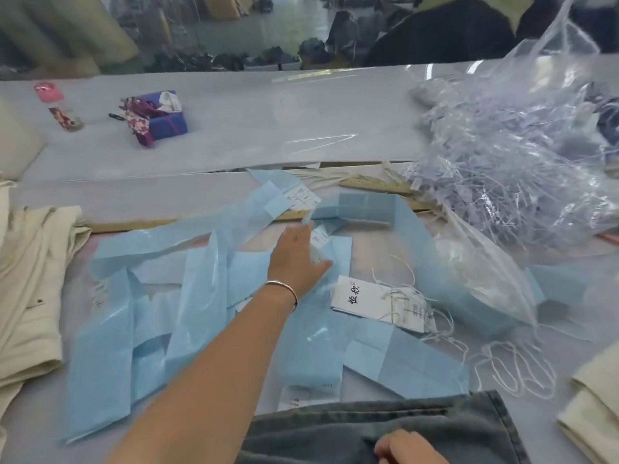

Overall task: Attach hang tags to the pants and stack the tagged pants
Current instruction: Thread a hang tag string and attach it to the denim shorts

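On the tabletop (pixel 234 105), the left hand (pixel 299 259) reaches forward with fingers straight, resting on blue paper strips (pixel 187 296) beside a small white label (pixel 320 237). The right hand (pixel 407 447) lies on grey denim pants (pixel 385 426) at the near edge; whether it grips the cloth cannot be told. Just right of the left hand sits a bundle of hang tags (pixel 375 301) with string. Cream pants (pixel 30 289) lie left, apparently stacked; the denim pair looks untagged, so tagging appears left to do.
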Tool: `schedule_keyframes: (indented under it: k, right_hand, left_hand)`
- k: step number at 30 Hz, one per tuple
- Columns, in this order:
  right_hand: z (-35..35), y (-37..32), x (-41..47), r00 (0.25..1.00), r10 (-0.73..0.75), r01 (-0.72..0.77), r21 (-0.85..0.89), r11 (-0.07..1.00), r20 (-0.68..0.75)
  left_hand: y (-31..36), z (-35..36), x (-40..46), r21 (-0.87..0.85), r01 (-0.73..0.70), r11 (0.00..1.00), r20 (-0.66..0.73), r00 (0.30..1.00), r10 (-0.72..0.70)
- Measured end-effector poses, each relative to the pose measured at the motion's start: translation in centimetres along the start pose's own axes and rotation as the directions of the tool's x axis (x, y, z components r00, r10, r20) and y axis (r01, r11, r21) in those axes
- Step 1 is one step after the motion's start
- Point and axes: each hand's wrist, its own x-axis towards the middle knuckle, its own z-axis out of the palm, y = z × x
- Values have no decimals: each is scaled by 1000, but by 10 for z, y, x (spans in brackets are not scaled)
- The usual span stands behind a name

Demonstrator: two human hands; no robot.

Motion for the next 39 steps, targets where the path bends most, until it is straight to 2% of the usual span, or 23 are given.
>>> schedule_keyframes:
  k: [1, 3, 4, 5, 6, 7, 8, 9, 10, 12, 15, 17, 21, 23, 25, 26, 28, 30, 31, 33, 35, 37, 39]
  right_hand:
    - [-16, 4, 4, 993, -70, 64, 71, 995, 90]
    - [-48, 6, 21, 978, -130, 83, 266, 960, 162]
    - [-48, 5, 24, 965, -161, 106, 254, 961, 206]
    - [-42, 4, 26, 968, -132, 75, 254, 964, 214]
    - [-26, 5, 25, 992, -87, 68, 193, 979, 92]
    - [0, 6, 17, 986, -102, 104, 10, 994, -133]
    - [20, 9, 4, 919, -127, 97, -97, 990, -373]
    - [36, 8, -7, 818, -179, 141, -112, 984, -546]
    - [46, 10, -14, 705, -256, 180, -182, 967, -662]
    - [49, 14, -16, 634, -312, 204, -237, 950, -707]
    - [40, 11, -13, 674, -279, 156, -238, 959, -684]
    - [43, 10, -15, 699, -272, 162, -224, 961, -661]
    - [46, 14, -14, 726, -242, 135, -211, 968, -644]
    - [47, 16, -12, 754, -208, 118, -183, 976, -623]
    - [46, 16, -12, 773, -181, 96, -170, 981, -608]
    - [46, 15, -13, 786, -162, 89, -151, 985, -596]
    - [42, 14, -16, 813, -107, 96, -49, 994, -572]
    - [32, 11, -21, 844, -14, 143, 200, 969, -536]
    - [26, 9, -25, 858, 48, 184, 395, 900, -511]
    - [10, 10, -38, 882, 152, 259, 728, 634, -445]
    - [-1, 15, -57, 912, 168, 282, 870, 405, -374]
    - [-4, 21, -76, 940, 122, 262, 903, 341, -319]
    - [-2, 22, -92, 962, 67, 220, 897, 384, -264]
  left_hand:
    - [0, 3, 13, 3, -2, 1000, -11, 1000, 2]
    - [1, 8, 41, -21, 21, 1000, -16, 1000, -22]
    - [4, 10, 53, -41, 43, 998, -11, 999, -44]
    - [6, 8, 65, -40, 67, 997, -7, 998, -67]
    - [6, 7, 74, -19, 81, 997, 13, 997, -81]
    - [7, 8, 83, 3, 97, 995, 55, 994, -97]
    - [7, 10, 89, 27, 117, 993, 91, 989, -119]
    - [5, 12, 92, 41, 132, 990, 113, 984, -136]
    - [3, 14, 96, 51, 133, 990, 118, 983, -139]
    - [2, 13, 99, 114, 101, 988, 133, 984, -116]
    - [10, 3, 96, 169, 79, 982, 132, 986, -102]
    - [23, -11, 93, 85, 34, 996, 86, 995, -41]
    - [64, -67, 80, -109, -228, 968, -112, 970, 216]
    - [92, -105, 58, -301, -358, 884, -198, 930, 309]
    - [117, -140, 22, -607, -388, 693, -214, 920, 328]
    - [127, -156, 1, -751, -355, 557, -203, 927, 316]
    - [138, -178, -42, -928, -219, 300, -130, 948, 291]
    - [137, -185, -85, -998, -43, 54, -28, 968, 249]
    - [136, -183, -105, -999, 27, -18, 22, 977, 213]
    - [131, -170, -144, -991, 119, -64, 111, 987, 120]
    - [126, -155, -179, -984, 161, -76, 157, 986, 56]
    - [127, -146, -206, -988, 145, -56, 144, 989, 19]
    - [130, -142, -227, -993, 104, -52, 103, 994, 20]
